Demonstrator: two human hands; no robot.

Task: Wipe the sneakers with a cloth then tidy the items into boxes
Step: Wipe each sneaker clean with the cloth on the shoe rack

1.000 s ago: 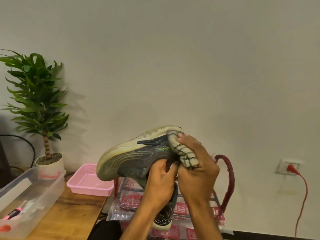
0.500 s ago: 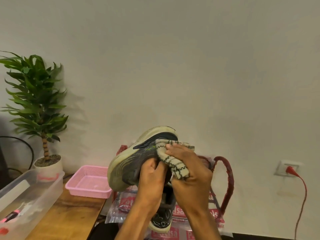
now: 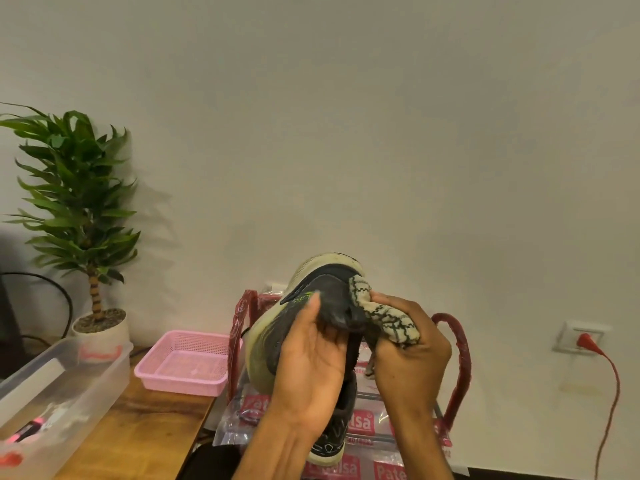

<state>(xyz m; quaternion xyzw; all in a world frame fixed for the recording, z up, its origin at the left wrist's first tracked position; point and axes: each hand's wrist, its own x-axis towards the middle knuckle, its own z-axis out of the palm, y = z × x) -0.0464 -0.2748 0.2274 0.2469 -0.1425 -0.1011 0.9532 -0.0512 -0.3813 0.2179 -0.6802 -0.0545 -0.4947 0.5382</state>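
Now the sneaker has swung end-on, right of the basket.
Left hand grips it; right hand clutches the cloth against it: wiping unfinished.

A wooden table carries a pink basket, a clear box and a potted plant

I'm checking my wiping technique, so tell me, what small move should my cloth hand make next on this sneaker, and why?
Probably slide the right hand with the cloth down across the dark heel side of the sneaker. The cloth is bunched only at the heel's top edge, while the left hand grips the sneaker raised, leaving that dark face uncovered.
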